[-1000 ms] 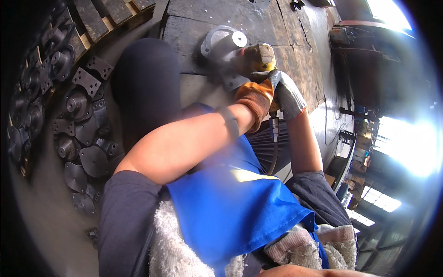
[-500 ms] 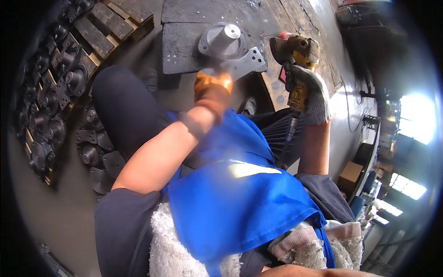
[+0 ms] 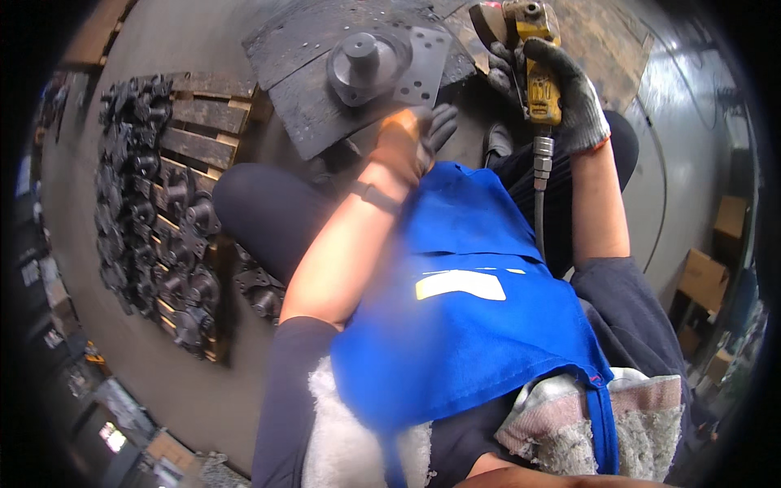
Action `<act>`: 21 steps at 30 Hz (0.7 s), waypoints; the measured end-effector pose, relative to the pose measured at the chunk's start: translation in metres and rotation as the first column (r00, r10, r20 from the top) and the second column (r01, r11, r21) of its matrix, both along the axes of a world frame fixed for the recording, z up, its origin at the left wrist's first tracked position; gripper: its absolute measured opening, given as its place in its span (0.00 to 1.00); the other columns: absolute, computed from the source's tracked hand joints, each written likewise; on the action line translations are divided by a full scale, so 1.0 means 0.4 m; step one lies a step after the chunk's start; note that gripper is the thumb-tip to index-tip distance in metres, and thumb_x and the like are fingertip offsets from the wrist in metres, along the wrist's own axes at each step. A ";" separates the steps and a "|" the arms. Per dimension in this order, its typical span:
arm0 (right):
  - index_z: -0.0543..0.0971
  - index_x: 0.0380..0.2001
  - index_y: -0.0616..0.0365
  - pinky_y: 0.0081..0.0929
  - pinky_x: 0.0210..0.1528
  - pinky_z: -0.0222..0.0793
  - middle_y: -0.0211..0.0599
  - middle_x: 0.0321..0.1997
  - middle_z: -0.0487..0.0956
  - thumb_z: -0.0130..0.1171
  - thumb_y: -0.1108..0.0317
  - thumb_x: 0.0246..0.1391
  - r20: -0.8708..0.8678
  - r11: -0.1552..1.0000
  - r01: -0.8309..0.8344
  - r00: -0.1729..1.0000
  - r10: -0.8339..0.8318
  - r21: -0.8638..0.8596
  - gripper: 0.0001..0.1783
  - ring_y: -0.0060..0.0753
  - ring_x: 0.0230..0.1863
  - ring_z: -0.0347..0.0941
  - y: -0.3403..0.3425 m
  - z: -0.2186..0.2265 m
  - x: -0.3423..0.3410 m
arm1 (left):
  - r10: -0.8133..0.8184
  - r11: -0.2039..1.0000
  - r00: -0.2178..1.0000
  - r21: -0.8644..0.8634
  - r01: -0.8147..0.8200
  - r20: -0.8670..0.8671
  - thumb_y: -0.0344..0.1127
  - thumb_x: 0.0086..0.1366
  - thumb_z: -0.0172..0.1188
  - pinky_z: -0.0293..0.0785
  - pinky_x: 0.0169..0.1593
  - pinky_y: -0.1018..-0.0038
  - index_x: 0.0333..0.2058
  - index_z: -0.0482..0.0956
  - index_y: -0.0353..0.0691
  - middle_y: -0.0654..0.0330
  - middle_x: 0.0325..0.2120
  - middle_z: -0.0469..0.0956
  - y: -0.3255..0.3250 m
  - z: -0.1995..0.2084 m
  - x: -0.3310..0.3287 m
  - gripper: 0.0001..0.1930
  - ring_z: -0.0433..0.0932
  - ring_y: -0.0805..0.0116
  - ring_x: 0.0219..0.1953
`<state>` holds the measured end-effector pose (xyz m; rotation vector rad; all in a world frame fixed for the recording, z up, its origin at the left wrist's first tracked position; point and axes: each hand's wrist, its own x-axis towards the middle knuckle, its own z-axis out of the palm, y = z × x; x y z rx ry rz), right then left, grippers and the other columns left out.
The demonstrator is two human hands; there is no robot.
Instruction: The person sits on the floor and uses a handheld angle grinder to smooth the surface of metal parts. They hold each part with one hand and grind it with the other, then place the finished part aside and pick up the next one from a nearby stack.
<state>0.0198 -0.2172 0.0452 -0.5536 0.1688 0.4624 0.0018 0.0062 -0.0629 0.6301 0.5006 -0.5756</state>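
A grey metal part [image 3: 355, 80], a round flange with an upright cylindrical stub and a flat plate with several holes [image 3: 423, 65], lies on a dark worktop [image 3: 285, 102]. My left hand [image 3: 413, 140], in an orange and dark grey glove, is just off the worktop's near edge; its fingers stretch out to the right and it appears to hold nothing. In my right hand [image 3: 579, 98], gloved in grey and white, is a yellow angle grinder [image 3: 543, 93], raised right of the part. Its disc [image 3: 488, 24] faces up and left, and a hose [image 3: 539, 215] runs down from its handle.
At the left, a wooden pallet [image 3: 203, 114] bears many similar dark metal parts [image 3: 138, 211]. More parts [image 3: 260, 293] lie on the floor beside my left knee. A wooden board [image 3: 602, 65] lies behind the grinder; cardboard boxes [image 3: 702, 281] stand at the right.
My left hand has come away from the metal part, its fingers now stretched out. The view has turned, showing more of the pallet. The grinder stays in my right hand.
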 end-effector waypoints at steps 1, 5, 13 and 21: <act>0.70 0.52 0.68 0.37 0.49 0.77 0.49 0.45 0.77 0.55 0.68 0.58 0.026 0.996 0.050 0.999 -0.048 -0.073 0.21 0.45 0.44 0.77 -0.011 -0.008 -0.004 | -0.015 1.000 0.995 -0.024 0.017 0.096 0.23 0.62 0.47 0.75 0.56 0.64 0.54 0.63 0.25 0.45 0.54 0.69 -0.012 -0.018 0.012 0.20 0.72 0.55 0.56; 0.74 0.51 0.62 0.30 0.49 0.76 0.41 0.44 0.79 0.55 0.63 0.59 0.183 0.961 0.181 0.973 -0.144 -0.210 0.19 0.35 0.43 0.78 -0.025 -0.035 -0.034 | -0.080 0.980 0.891 -0.130 0.153 0.448 0.22 0.61 0.49 0.68 0.61 0.61 0.61 0.54 0.28 0.43 0.62 0.57 -0.083 -0.124 0.097 0.29 0.63 0.53 0.63; 0.74 0.53 0.63 0.28 0.46 0.75 0.40 0.44 0.78 0.48 0.56 0.64 0.161 0.994 -0.029 0.986 0.045 -0.101 0.23 0.31 0.41 0.77 -0.086 -0.103 -0.028 | -0.558 0.820 0.760 0.082 0.566 0.333 0.39 0.67 0.53 0.70 0.57 0.62 0.62 0.58 0.34 0.49 0.58 0.66 -0.109 -0.029 0.040 0.29 0.69 0.56 0.58; 0.83 0.40 0.52 0.28 0.43 0.72 0.43 0.40 0.78 0.50 0.58 0.54 0.539 0.386 0.387 0.473 0.697 -0.837 0.17 0.40 0.39 0.77 -0.007 -0.129 -0.024 | -0.565 0.823 0.803 0.059 0.565 0.190 0.53 0.64 0.54 0.65 0.61 0.60 0.61 0.59 0.35 0.52 0.56 0.67 -0.069 0.176 -0.057 0.35 0.66 0.56 0.59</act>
